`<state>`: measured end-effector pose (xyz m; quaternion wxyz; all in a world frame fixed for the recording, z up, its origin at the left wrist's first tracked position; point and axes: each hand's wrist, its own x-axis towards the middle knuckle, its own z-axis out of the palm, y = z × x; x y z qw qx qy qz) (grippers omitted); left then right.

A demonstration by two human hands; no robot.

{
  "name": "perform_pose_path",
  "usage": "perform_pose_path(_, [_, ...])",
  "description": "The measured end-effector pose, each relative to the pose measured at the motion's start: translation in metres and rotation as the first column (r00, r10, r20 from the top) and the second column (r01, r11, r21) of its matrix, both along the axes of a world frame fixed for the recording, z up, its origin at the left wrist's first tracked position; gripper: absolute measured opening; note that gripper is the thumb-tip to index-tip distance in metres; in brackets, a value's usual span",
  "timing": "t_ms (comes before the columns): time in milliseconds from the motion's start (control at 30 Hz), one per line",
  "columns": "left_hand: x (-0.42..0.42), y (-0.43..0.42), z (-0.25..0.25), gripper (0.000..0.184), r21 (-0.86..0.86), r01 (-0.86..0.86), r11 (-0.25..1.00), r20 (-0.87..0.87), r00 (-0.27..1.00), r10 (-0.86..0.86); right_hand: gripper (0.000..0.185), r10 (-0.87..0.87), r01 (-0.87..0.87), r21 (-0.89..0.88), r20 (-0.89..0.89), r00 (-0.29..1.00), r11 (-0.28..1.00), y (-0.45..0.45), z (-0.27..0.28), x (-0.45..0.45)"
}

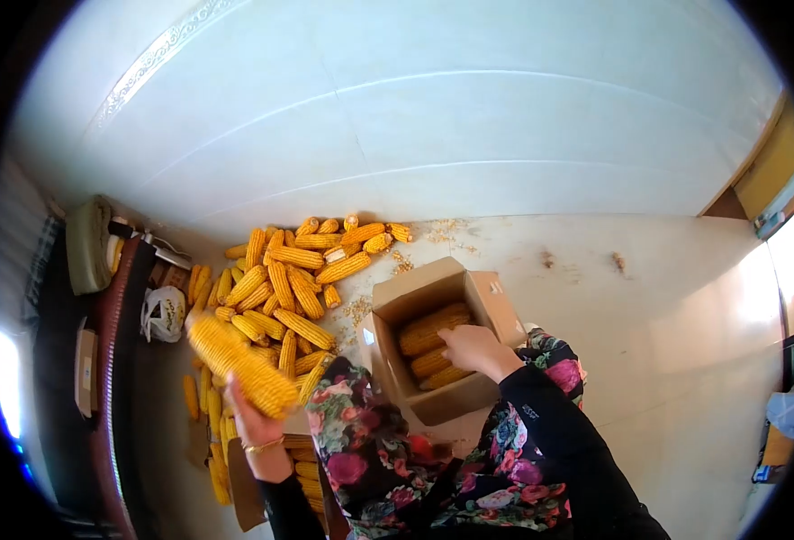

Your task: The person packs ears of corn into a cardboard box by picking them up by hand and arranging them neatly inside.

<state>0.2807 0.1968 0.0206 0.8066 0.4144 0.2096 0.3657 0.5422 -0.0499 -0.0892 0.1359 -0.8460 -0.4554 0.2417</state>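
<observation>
My left hand (257, 427) is raised at the left, closed around a yellow corn cob (244, 364). Motion blurs the cob, and I cannot tell whether a second one is with it. My right hand (476, 349) reaches over the rim of an open cardboard box (419, 281), its fingers curled against a corn cob (435, 329) inside. More cobs lie side by side in that box. Beneath my left forearm stands another cardboard box (246, 495), holding cobs too and partly hidden by the arm and leg.
A large pile of corn cobs (293, 279) covers the floor at the left, up against the pale wall (469, 117). Loose kernels (446, 229) are scattered beside it. A white plastic bag (163, 313) sits by the dark red furniture edge (122, 360). My flower-patterned legs flank the first box.
</observation>
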Motion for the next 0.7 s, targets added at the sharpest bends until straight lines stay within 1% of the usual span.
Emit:
perform_pose_path(33, [0.018, 0.004, -0.004, 0.048, -0.034, 0.101, 0.994, -0.061, 0.993, -0.103, 0.025, -0.041, 0.041, 0.073, 0.001, 0.999, 0.996, 0.001, 0.003, 0.001])
perform_pose_path(67, [0.043, -0.005, -0.002, 0.05, -0.055, 0.15, 0.987, -0.108, 0.982, -0.155, 0.028, -0.083, 0.082, 0.141, 0.0, 0.997, 0.987, 0.0, 0.007, 0.002])
perform_pose_path(100, [0.066, -0.014, -0.005, 0.049, -0.188, 0.208, 0.96, -0.173, 0.955, -0.241, 0.028, -0.094, 0.093, 0.138, 0.003, 0.996, 0.986, 0.001, 0.01, 0.003])
perform_pose_path(133, [0.086, -0.018, -0.01, 0.047, -0.172, 0.406, 0.897, -0.187, 0.881, -0.435, 0.03, -0.212, 0.212, 0.175, -0.021, 0.977, 0.961, 0.002, 0.014, 0.006])
perform_pose_path(167, [0.103, -0.02, -0.029, 0.044, -0.242, 0.501, 0.831, -0.248, 0.796, -0.552, 0.032, -0.326, 0.328, 0.206, -0.047, 0.944, 0.922, 0.002, 0.018, 0.01])
perform_pose_path(200, [0.119, -0.023, -0.049, 0.047, -0.269, 0.618, 0.739, -0.294, 0.678, -0.674, 0.032, -0.335, 0.337, 0.193, -0.044, 0.941, 0.921, 0.002, 0.022, 0.014])
perform_pose_path(233, [0.133, -0.036, -0.073, 0.052, -0.156, 0.622, 0.768, -0.434, 0.655, -0.618, 0.033, -0.439, 0.478, 0.184, -0.215, 0.872, 0.859, 0.003, 0.027, 0.019])
perform_pose_path(267, [0.143, -0.053, -0.086, 0.058, -0.039, 0.628, 0.778, -0.562, 0.63, -0.536, 0.033, -0.52, 0.605, 0.15, -0.379, 0.765, 0.782, 0.003, 0.027, 0.025])
perform_pose_path(300, [0.143, -0.06, -0.095, 0.064, 0.16, 0.741, 0.652, -0.759, 0.514, -0.399, 0.035, -0.533, 0.633, 0.156, -0.41, 0.74, 0.758, 0.002, 0.019, 0.029])
perform_pose_path(333, [0.14, -0.065, -0.098, 0.07, 0.292, 0.842, 0.454, -0.894, 0.409, -0.184, 0.035, -0.529, 0.628, 0.141, -0.417, 0.739, 0.766, 0.0, 0.015, 0.025])
perform_pose_path(367, [0.142, -0.082, -0.072, 0.082, 0.257, 0.927, 0.272, -0.964, 0.264, 0.012, 0.036, -0.57, 0.616, 0.195, -0.246, 0.784, 0.763, 0.001, 0.014, 0.022])
perform_pose_path(400, [0.136, -0.089, -0.087, 0.082, 0.371, 0.928, 0.04, -0.921, 0.362, 0.146, 0.039, -0.601, 0.596, 0.254, -0.066, 0.797, 0.762, 0.003, 0.014, 0.022])
perform_pose_path(433, [0.138, -0.098, -0.088, 0.081, 0.318, 0.947, -0.036, -0.932, 0.319, 0.172, 0.039, -0.597, 0.593, 0.258, -0.071, 0.799, 0.763, 0.004, 0.016, 0.022])
perform_pose_path(467, [0.138, -0.105, -0.088, 0.081, 0.259, 0.96, -0.11, -0.941, 0.276, 0.194, 0.045, -0.456, 0.445, 0.218, 0.002, 0.89, 0.869, 0.0, 0.019, 0.02])
perform_pose_path(500, [0.136, -0.106, -0.094, 0.081, 0.259, 0.96, -0.105, -0.943, 0.275, 0.186, 0.051, -0.295, 0.281, 0.159, 0.07, 0.953, 0.946, -0.006, 0.022, 0.02])
perform_pose_path(533, [0.136, -0.108, -0.104, 0.08, 0.284, 0.953, -0.108, -0.939, 0.299, 0.172, 0.059, -0.117, 0.107, 0.086, 0.13, 0.985, 0.991, -0.011, 0.025, 0.02])
perform_pose_path(567, [0.137, -0.111, -0.103, 0.078, 0.306, 0.946, -0.111, -0.934, 0.321, 0.16, 0.059, -0.11, 0.101, 0.076, 0.131, 0.985, 0.992, -0.013, 0.026, 0.018])
perform_pose_path(600, [0.138, -0.111, -0.102, 0.078, 0.304, 0.947, -0.106, -0.935, 0.317, 0.157, 0.066, -0.007, 0.007, -0.009, 0.067, 0.998, 1.0, -0.012, 0.026, 0.013])
perform_pose_path(667, [0.145, -0.104, -0.095, 0.076, 0.372, 0.927, -0.04, -0.916, 0.373, 0.146, 0.083, 0.177, -0.188, -0.148, -0.084, 0.981, 0.971, -0.009, 0.026, 0.001])
perform_pose_path(700, [0.148, -0.103, -0.09, 0.08, 0.325, 0.945, -0.017, -0.937, 0.325, 0.13, 0.072, 0.161, -0.151, -0.136, 0.065, 0.985, 0.979, -0.01, 0.026, -0.003])
